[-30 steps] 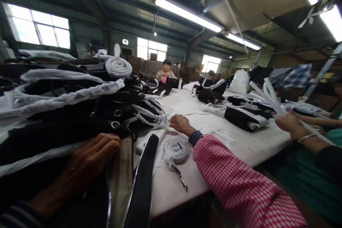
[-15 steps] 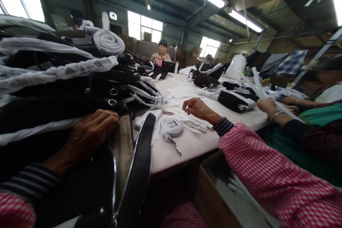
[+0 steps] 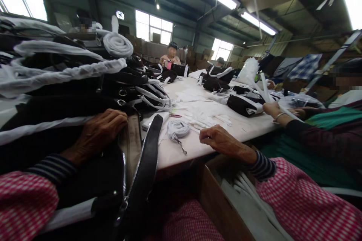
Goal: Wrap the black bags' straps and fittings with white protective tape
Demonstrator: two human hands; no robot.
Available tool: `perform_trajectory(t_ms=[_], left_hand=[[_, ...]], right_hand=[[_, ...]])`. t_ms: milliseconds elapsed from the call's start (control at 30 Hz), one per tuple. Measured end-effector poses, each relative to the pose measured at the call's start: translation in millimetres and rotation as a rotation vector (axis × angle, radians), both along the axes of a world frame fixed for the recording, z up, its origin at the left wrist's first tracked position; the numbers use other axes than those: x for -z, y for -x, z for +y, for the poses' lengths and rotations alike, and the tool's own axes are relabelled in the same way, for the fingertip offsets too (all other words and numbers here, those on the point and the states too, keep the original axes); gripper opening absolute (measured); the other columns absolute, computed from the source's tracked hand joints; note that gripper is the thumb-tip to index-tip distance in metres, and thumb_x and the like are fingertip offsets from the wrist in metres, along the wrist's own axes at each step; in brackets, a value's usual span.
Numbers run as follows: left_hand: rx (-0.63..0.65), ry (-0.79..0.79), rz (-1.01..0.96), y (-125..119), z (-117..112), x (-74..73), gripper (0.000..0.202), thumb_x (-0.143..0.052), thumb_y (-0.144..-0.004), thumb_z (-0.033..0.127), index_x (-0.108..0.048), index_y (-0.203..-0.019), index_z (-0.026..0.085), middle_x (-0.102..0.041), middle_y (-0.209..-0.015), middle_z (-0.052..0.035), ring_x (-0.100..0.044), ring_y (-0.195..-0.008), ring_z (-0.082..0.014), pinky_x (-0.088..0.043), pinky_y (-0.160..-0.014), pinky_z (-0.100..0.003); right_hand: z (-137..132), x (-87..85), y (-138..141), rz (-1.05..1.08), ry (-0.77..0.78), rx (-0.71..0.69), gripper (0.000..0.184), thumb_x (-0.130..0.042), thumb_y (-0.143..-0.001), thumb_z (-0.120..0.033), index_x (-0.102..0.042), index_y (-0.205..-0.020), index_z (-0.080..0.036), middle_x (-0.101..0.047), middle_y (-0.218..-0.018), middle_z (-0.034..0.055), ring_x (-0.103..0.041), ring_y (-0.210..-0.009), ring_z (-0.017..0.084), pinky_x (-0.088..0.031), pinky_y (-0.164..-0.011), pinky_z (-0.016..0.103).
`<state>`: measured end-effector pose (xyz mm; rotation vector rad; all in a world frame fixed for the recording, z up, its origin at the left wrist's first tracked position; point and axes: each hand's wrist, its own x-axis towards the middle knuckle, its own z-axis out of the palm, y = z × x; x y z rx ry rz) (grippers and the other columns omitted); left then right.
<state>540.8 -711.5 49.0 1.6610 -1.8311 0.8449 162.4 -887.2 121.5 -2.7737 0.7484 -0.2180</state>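
Note:
My left hand [image 3: 98, 135] lies on a black zippered bag [image 3: 96, 180], its fingers hooked over the rim beside the tan lining [image 3: 131, 147]. A black flap with a silver zipper edge [image 3: 144, 162] rises next to it. My right hand [image 3: 220, 139] hangs at the white table's front edge [image 3: 175, 156], fingers loosely curled, holding nothing. Nearest to it lie thin white pieces [image 3: 200, 116]. A coiled white strap [image 3: 178, 128] with a metal clasp [image 3: 181, 147] sits further left.
A tall stack of black bags with white straps [image 3: 70, 83] stands at left. Finished black bags [image 3: 243, 104] lie along the table. A co-worker's hand [image 3: 275, 109] holds a white strap at right. A cardboard box of white straps [image 3: 240, 203] sits below the table edge.
My right hand has drawn back from over the table toward its front edge. My left hand stays on the bag. The co-worker's white strap has tilted.

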Motion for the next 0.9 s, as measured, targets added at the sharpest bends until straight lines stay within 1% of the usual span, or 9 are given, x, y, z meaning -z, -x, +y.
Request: perform_trajectory(t_ms=[233, 400, 467, 500, 567, 633, 700, 800, 900], left_hand=[[-0.006, -0.035, 0.159, 2, -1, 1.3, 0.029, -0.042, -0.104, 0.037, -0.066, -0.094, 0.025, -0.073, -0.107, -0.0035, -0.064, -0.105, -0.0255, -0.05, -0.088, -0.04], [-0.028, -0.044, 0.13, 2, 0, 1.5, 0.03, -0.039, -0.106, 0.038, -0.064, -0.095, 0.026, -0.072, -0.108, -0.0033, -0.064, -0.106, -0.0245, -0.05, -0.09, -0.039], [-0.038, -0.046, 0.104, 1, 0, 0.9, 0.029, -0.04, -0.106, 0.038, -0.064, -0.096, 0.025, -0.073, -0.108, -0.0036, -0.064, -0.105, -0.0235, -0.051, -0.089, -0.038], [-0.039, -0.048, 0.095, 1, 0, 0.4, 0.028, -0.041, -0.106, 0.038, -0.064, -0.096, 0.024, -0.074, -0.109, -0.0041, -0.065, -0.105, -0.0232, -0.051, -0.089, -0.038], [-0.03, -0.051, 0.08, 1, 1, -1.1, 0.026, -0.044, -0.105, 0.037, -0.064, -0.097, 0.023, -0.074, -0.109, -0.0056, -0.065, -0.105, -0.0232, -0.052, -0.089, -0.038], [-0.02, -0.051, 0.072, 2, 2, -2.6, 0.025, -0.046, -0.105, 0.036, -0.065, -0.096, 0.022, -0.074, -0.108, -0.0068, -0.066, -0.104, -0.0239, -0.052, -0.089, -0.038], [-0.01, -0.046, 0.072, 3, 2, -3.7, 0.025, -0.046, -0.104, 0.035, -0.066, -0.095, 0.022, -0.075, -0.107, -0.007, -0.066, -0.103, -0.0244, -0.052, -0.088, -0.038], [-0.001, -0.045, 0.081, 3, 2, -3.8, 0.024, -0.048, -0.104, 0.034, -0.066, -0.095, 0.022, -0.074, -0.106, -0.007, -0.066, -0.102, -0.0246, -0.052, -0.088, -0.038], [0.005, -0.053, 0.096, 3, 2, -3.5, 0.023, -0.049, -0.105, 0.033, -0.067, -0.096, 0.02, -0.074, -0.108, -0.0076, -0.065, -0.104, -0.0239, -0.051, -0.089, -0.037]], right_hand=[[-2, 7.6, 2, 0.087, 0.054, 0.058, 0.012, -0.065, -0.086, -0.012, -0.073, -0.078, -0.016, -0.069, -0.073, 0.0015, -0.062, -0.072, 0.015, -0.036, -0.069, 0.025], [4, 13.3, -10, 0.09, 0.021, 0.038, 0.014, -0.062, -0.087, -0.011, -0.075, -0.084, -0.016, -0.07, -0.076, 0.0022, -0.063, -0.074, 0.016, -0.038, -0.07, 0.025], [8, 17.1, -15, 0.084, 0.001, -0.001, 0.018, -0.061, -0.089, -0.012, -0.076, -0.098, -0.016, -0.072, -0.081, 0.0035, -0.064, -0.077, 0.017, -0.04, -0.072, 0.026], [10, 19.3, -18, 0.077, 0.001, -0.033, 0.024, -0.059, -0.09, -0.013, -0.075, -0.109, -0.016, -0.073, -0.086, 0.0047, -0.065, -0.08, 0.018, -0.042, -0.075, 0.026], [15, 23.6, -23, 0.053, 0.026, -0.112, 0.039, -0.056, -0.092, -0.013, -0.067, -0.13, -0.017, -0.075, -0.101, 0.0078, -0.066, -0.089, 0.02, -0.044, -0.081, 0.028], [20, 26.3, -29, 0.058, 0.079, -0.205, 0.05, -0.051, -0.093, -0.011, -0.059, -0.142, -0.019, -0.074, -0.113, 0.0097, -0.066, -0.097, 0.021, -0.044, -0.084, 0.029], [23, 26.9, -35, 0.123, 0.141, -0.289, 0.049, -0.048, -0.093, -0.007, -0.059, -0.139, -0.019, -0.073, -0.113, 0.0094, -0.066, -0.094, 0.021, -0.043, -0.079, 0.028], [24, 27.1, -45, 0.227, 0.231, -0.366, 0.032, -0.05, -0.093, -0.006, -0.066, -0.119, -0.017, -0.071, -0.103, 0.0081, -0.064, -0.081, 0.019, -0.04, -0.069, 0.028], [18, 32.1, -52, 0.208, 0.256, -0.399, 0.02, -0.05, -0.095, -0.007, -0.066, -0.105, -0.015, -0.071, -0.098, 0.0078, -0.063, -0.077, 0.018, -0.038, -0.066, 0.028]])
